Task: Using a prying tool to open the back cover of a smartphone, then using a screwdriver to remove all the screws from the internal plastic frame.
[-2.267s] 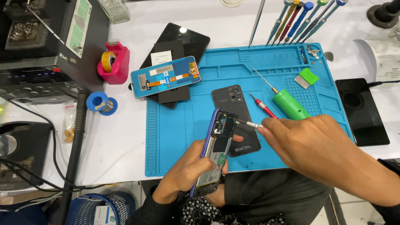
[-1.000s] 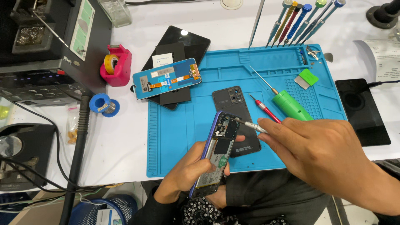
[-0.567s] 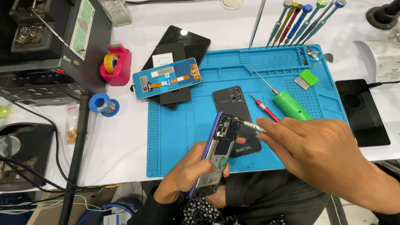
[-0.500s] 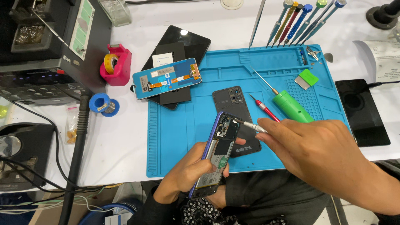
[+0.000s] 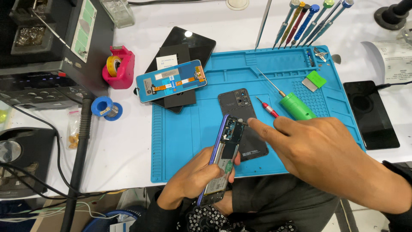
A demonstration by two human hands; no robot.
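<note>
Left hand (image 5: 195,178) grips opened phone (image 5: 223,161) (purple frame, bare circuitry, tilted); right hand (image 5: 322,154) pinched closed, fingertip at its top, tool unclear

The right hand (image 5: 326,159) covers whatever it pinches — only a thin tip shows at the opened phone (image 5: 223,159), too small to tell what tool it is. The left hand (image 5: 195,178) hides the phone's near left edge. The dark back cover (image 5: 242,109) lies partly under phone and fingers. At the far left, the black station (image 5: 47,47) is cut by the edge — so is the paper slip (image 5: 397,56) far right.
</note>
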